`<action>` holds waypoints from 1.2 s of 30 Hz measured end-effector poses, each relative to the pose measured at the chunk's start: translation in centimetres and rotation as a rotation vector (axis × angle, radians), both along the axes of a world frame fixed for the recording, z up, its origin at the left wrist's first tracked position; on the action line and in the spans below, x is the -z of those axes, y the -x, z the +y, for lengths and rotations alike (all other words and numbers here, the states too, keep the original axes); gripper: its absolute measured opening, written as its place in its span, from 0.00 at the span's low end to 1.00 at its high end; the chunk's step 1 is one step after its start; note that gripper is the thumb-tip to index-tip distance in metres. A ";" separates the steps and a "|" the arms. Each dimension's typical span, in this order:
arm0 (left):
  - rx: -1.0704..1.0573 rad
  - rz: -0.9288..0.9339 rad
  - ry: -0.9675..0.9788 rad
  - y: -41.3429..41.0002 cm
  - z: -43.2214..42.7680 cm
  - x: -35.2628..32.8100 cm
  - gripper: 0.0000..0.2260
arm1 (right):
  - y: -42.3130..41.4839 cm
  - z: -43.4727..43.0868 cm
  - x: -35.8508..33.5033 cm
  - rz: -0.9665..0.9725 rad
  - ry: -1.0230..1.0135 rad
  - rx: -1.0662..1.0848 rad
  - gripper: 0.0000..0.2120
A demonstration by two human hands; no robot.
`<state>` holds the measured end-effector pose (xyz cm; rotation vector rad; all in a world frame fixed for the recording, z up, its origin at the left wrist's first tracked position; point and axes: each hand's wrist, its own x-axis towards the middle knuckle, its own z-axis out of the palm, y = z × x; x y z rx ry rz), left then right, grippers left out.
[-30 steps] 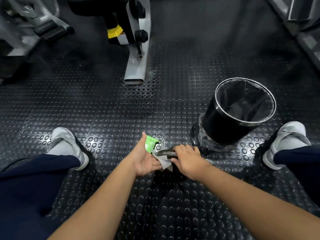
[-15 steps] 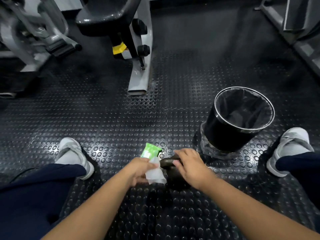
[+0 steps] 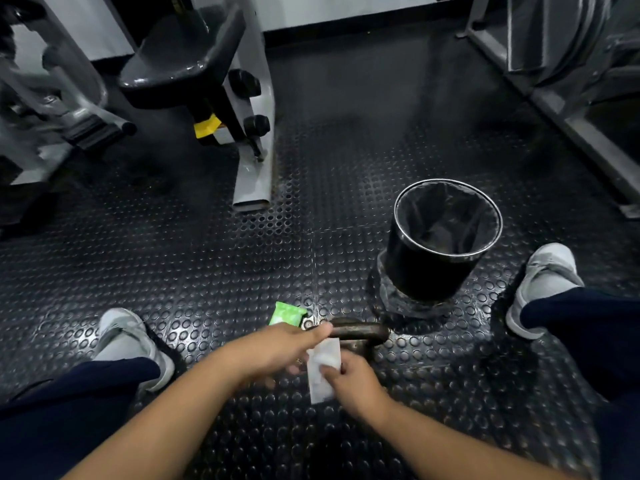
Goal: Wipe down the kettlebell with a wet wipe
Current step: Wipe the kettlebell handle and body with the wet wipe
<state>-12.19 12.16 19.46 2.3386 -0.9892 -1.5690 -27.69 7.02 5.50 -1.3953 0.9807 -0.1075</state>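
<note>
A dark kettlebell [image 3: 360,332] stands on the studded floor between my feet; only its worn handle and a bit of the body show. A white wet wipe [image 3: 323,367] hangs just in front of it. My left hand [image 3: 277,348] pinches the wipe's top edge beside the handle. My right hand [image 3: 353,384] grips the wipe lower down with thumb and fingers. A green wipe packet [image 3: 286,314] lies on the floor just left of the handle.
A black bin with a steel rim [image 3: 446,188] stands to the right behind the kettlebell. My grey shoes [image 3: 128,336] [image 3: 543,278] flank the spot. A gym machine's grey foot [image 3: 252,181] is ahead on the left; another frame [image 3: 571,119] runs along the right.
My right hand left the kettlebell handle and took hold of the wipe. The wipe now hangs stretched between both hands. The view has tilted up.
</note>
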 end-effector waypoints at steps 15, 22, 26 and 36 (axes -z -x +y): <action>0.566 -0.593 0.197 -1.1 -4.3 9.5 0.26 | 0.9 -4.0 5.7 0.236 -0.262 0.438 0.12; 0.581 -0.617 0.307 -2.2 -4.3 12.0 0.24 | -3.4 -2.5 6.7 0.040 -0.381 0.548 0.10; 0.574 -0.579 0.353 -2.8 -4.1 12.6 0.24 | -5.1 -1.0 6.6 -0.024 -0.299 0.460 0.13; 0.559 -0.548 0.352 -2.8 -4.0 12.9 0.24 | -4.9 -1.8 4.8 -0.337 -0.734 0.604 0.16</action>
